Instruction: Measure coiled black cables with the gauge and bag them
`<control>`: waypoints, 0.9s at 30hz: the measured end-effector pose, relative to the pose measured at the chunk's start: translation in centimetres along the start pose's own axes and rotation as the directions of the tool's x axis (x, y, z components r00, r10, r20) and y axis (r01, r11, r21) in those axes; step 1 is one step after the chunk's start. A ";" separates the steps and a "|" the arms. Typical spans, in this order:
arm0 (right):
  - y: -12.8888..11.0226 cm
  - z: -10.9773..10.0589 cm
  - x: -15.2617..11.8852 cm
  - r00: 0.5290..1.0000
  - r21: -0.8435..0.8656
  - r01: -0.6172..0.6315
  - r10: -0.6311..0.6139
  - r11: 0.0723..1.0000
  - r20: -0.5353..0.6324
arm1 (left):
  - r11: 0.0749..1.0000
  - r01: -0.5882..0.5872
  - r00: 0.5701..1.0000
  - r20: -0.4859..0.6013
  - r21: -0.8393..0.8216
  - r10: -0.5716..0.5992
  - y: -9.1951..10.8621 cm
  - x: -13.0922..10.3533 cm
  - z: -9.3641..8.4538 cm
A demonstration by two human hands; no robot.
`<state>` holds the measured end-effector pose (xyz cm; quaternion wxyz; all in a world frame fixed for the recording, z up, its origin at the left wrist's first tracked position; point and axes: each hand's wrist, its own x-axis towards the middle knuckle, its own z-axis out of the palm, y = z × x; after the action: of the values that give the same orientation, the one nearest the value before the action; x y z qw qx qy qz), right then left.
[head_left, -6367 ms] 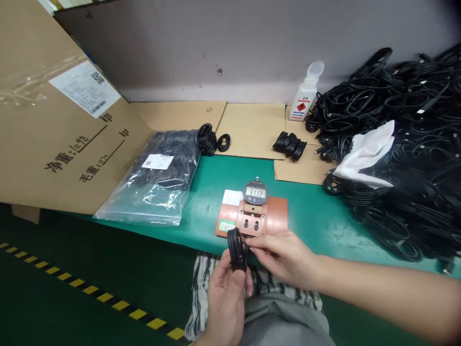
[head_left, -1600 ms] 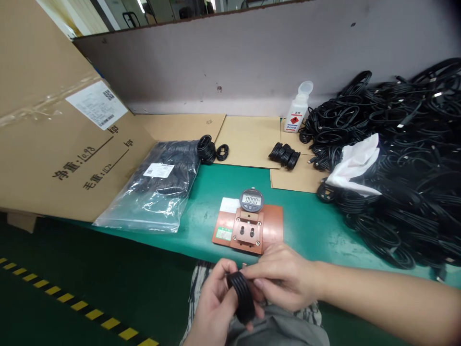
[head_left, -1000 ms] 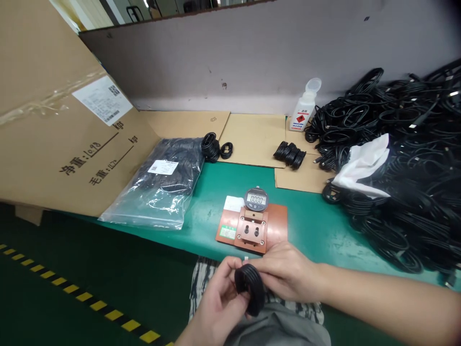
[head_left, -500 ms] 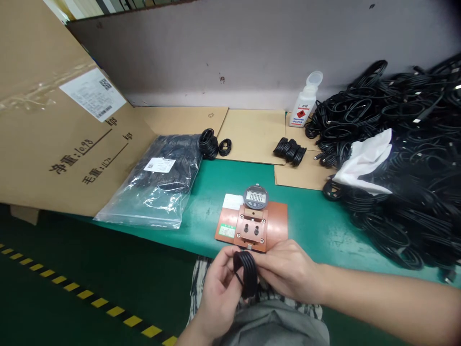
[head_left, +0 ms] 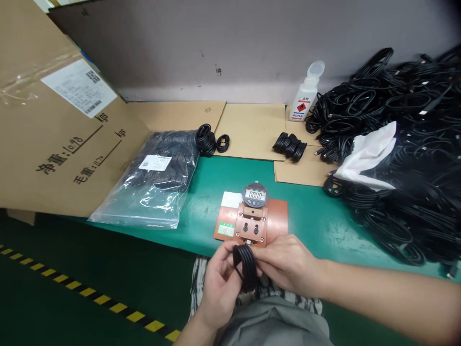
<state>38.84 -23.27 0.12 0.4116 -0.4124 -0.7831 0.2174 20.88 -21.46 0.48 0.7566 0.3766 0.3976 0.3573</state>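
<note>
A coiled black cable [head_left: 248, 269] is held between my hands at the table's front edge. My left hand [head_left: 220, 283] wraps round the coil's left side, thumb inside the loop. From the right, my right hand [head_left: 288, 262] pinches the coil's upper part; its fingertips are partly hidden. Just beyond the hands sits an orange-brown gauge fixture [head_left: 251, 223] with a round digital dial gauge [head_left: 255, 194] reading 0.000. A small metal piece [head_left: 248, 242] shows at the fixture's near edge, right above the coil; whether it belongs to the cable I cannot tell.
At left, a clear bag of black cables [head_left: 158, 178] lies beside a large carton [head_left: 61, 110]. Small cable coils [head_left: 290, 146] rest on cardboard sheets [head_left: 252, 129]. A white bottle [head_left: 304, 98] with its cap up stands near a heap of black cables [head_left: 392, 105] and a white cloth [head_left: 367, 154].
The view has shifted slightly. Both hands and the coil have come a little closer to the fixture's front edge. The gauge still reads 0.000.
</note>
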 end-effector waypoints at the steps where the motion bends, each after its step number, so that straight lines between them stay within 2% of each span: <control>1: 0.0 0.0 0.0 1.000 0.008 0.003 -0.003 1.000 -0.004 | 1.000 -0.002 1.000 -0.001 -0.002 0.002 -0.1 0.0 -0.1; 7: 0.0 -0.1 0.1 0.999 -0.007 -0.030 0.030 1.000 0.012 | 0.999 0.026 1.000 0.015 -0.019 -0.026 -0.1 0.2 -0.2; 15: -0.1 -0.1 0.2 1.000 0.023 -0.017 0.017 1.000 0.015 | 1.000 0.022 1.000 0.022 -0.005 -0.022 0.0 0.2 -0.1; 20: -0.1 -0.1 0.1 0.999 0.060 -0.038 0.037 0.998 0.019 | 1.000 0.005 0.997 0.082 0.012 -0.006 -0.4 0.4 -0.7; 23: 0.0 0.1 0.1 0.998 0.078 -0.053 0.054 0.996 -0.013 | 0.999 -0.012 0.992 0.124 0.031 0.008 -0.7 0.6 -1.1; 27: 0.2 0.3 0.0 0.996 0.078 -0.042 0.048 0.996 -0.069 | 1.000 -0.011 0.994 0.106 0.023 0.009 -0.8 0.9 -1.1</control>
<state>38.67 -23.20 -0.18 0.4497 -0.4212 -0.7497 0.2416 20.51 -20.78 -0.88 0.7703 0.4058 0.3592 0.3360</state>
